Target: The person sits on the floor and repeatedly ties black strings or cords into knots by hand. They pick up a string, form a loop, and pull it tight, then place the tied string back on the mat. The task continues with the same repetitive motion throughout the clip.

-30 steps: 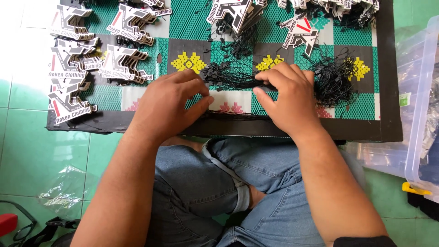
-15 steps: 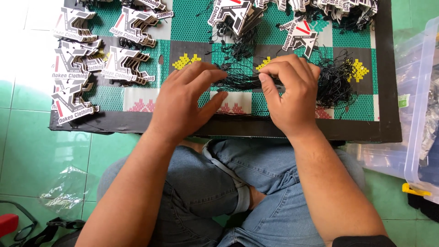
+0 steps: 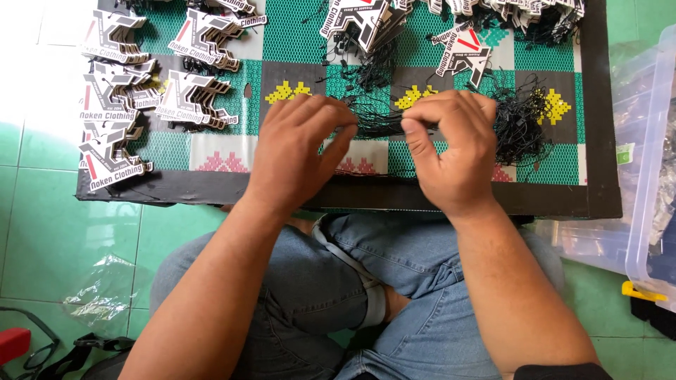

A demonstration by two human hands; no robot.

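Both hands rest on a bundle of black strings [image 3: 377, 121] that lies on the patterned mat [image 3: 211, 151]. The left hand [image 3: 299, 151] lies palm down, its fingers [image 3: 331, 116] curled and pressed together over the left end of the bundle. The right hand [image 3: 454, 151] meets it from the other side, thumb and forefinger pinching the strands just right of the left fingertips. Between the two grips the strings run in a tight, nearly level band; how many strands each hand has caught cannot be told.

Just right of the right hand's grip, partly behind its knuckles, a loose heap of strings [image 3: 524, 127] spreads over the mat. Beyond the grip, farther from the person, a cut-out tag [image 3: 465, 53] lies with strings trailing from it, and another stack of tags [image 3: 362, 21] sits a little left of that. Well to the left of the left hand, piles of tags [image 3: 113, 119] cover the mat's far side. The mat lies on a black board [image 3: 436, 199] whose near edge runs under both wrists, above the person's jeans [image 3: 331, 281]. Right of the board stands a clear plastic bin [image 3: 644, 162].
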